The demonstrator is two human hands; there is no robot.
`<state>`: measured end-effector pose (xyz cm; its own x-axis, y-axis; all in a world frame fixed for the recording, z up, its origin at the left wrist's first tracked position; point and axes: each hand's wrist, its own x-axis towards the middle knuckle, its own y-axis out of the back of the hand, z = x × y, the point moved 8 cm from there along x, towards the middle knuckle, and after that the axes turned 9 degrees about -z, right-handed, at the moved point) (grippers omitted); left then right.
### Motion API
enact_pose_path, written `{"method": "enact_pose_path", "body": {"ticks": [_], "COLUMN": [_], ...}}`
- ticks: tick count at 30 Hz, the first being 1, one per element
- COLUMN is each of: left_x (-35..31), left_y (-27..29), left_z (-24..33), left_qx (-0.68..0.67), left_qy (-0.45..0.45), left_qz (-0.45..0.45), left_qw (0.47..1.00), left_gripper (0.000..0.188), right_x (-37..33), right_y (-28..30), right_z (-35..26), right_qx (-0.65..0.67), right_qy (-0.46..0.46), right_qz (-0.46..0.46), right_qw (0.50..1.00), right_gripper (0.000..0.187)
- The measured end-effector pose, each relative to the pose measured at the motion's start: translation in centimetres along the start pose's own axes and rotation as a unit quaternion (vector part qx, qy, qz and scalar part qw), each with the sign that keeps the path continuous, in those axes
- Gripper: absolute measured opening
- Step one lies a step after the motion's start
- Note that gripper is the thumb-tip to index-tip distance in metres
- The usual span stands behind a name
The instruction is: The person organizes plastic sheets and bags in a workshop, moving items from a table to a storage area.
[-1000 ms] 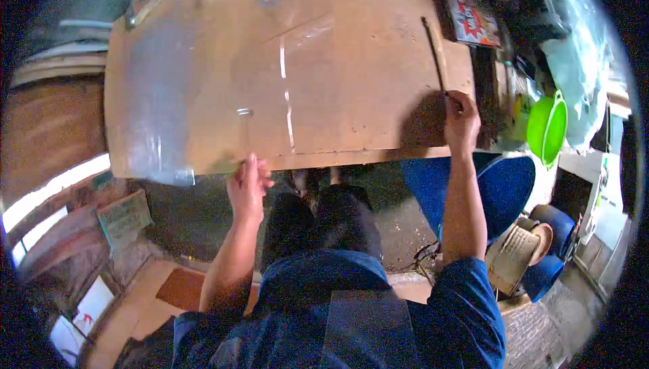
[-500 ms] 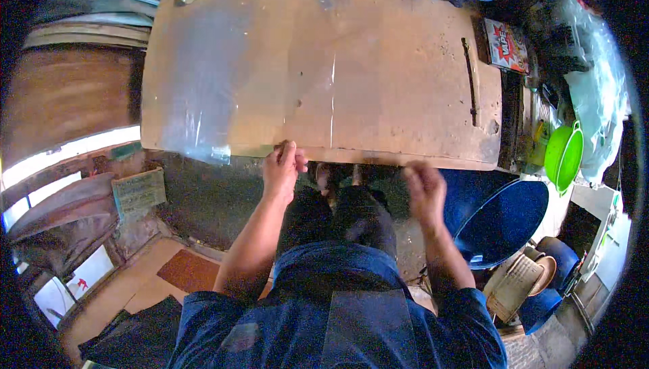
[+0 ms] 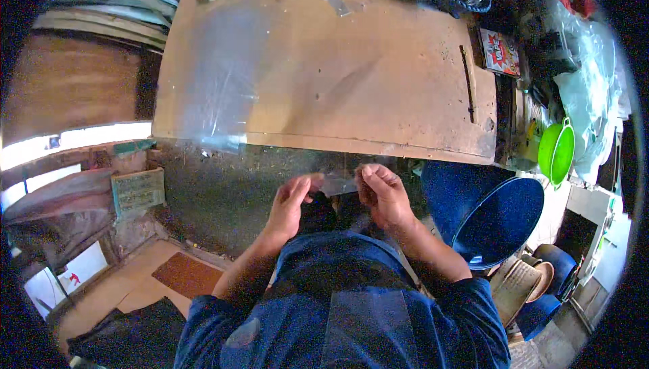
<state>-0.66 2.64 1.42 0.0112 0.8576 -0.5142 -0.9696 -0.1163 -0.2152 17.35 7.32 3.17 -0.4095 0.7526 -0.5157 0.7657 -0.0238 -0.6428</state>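
Note:
My left hand (image 3: 291,205) and my right hand (image 3: 385,199) are raised over my lap, just off the near edge of the wooden tabletop (image 3: 399,92). Between them hangs a piece of clear plastic film (image 3: 338,185), thin and hard to make out, pinched at its left and right by my closed fingers. Its lower part is lost against my dark clothing. On the left half of the tabletop lies more clear plastic (image 3: 216,92), glossy and bluish, with one end at the near edge.
A large blue tub (image 3: 500,220) stands right of my knees, with a bright green plastic basket (image 3: 556,153) above it. A dark slot (image 3: 468,85) and a small colourful box (image 3: 499,51) are at the table's right. Dark cloth (image 3: 132,328) lies lower left.
Both hands have drawn back from the table edge toward my lap and come closer together. The film's bright crease line has gone from the middle of the tabletop. The view has shifted slightly.

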Motion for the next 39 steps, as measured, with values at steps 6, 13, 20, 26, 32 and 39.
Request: {"method": "enact_pose_path", "body": {"ticks": [6, 13, 20, 26, 32, 39], "left_x": [-1.7, -5.5, -7.7, -8.3, -8.6, -8.2], "left_y": [-2.6, -4.9, -5.8, -5.1, -5.1, -4.7], "left_z": [6.3, 11.6, 12.7, 13.1, 13.6, 13.3], "left_qx": [0.083, 0.027, 0.092, 0.1, 0.098, 0.101], "left_qy": [-0.085, -0.155, -0.191, -0.195, -0.203, -0.204], "left_qz": [-0.053, -0.071, -0.091, -0.063, -0.065, -0.051], "left_qw": [0.991, 0.985, 0.973, 0.974, 0.972, 0.972], "left_gripper": [0.04, 0.038, 0.037, 0.036, 0.036, 0.037], "right_x": [-3.2, -7.0, -7.9, -8.7, -8.4, -8.2], "right_y": [-0.1, -5.4, -7.0, -8.1, -7.9, -8.6], "right_z": [-3.1, -5.6, -4.4, -4.6, -4.3, -4.6], "right_qx": [-0.097, -0.048, -0.165, -0.206, -0.211, -0.213], "right_qy": [0.076, 0.167, 0.099, 0.06, 0.065, 0.06], "right_qz": [0.034, -0.084, -0.134, -0.145, -0.155, -0.153], "right_qw": [0.992, 0.981, 0.972, 0.966, 0.963, 0.963], "right_gripper": [0.013, 0.026, 0.011, 0.011, 0.011, 0.009]}}
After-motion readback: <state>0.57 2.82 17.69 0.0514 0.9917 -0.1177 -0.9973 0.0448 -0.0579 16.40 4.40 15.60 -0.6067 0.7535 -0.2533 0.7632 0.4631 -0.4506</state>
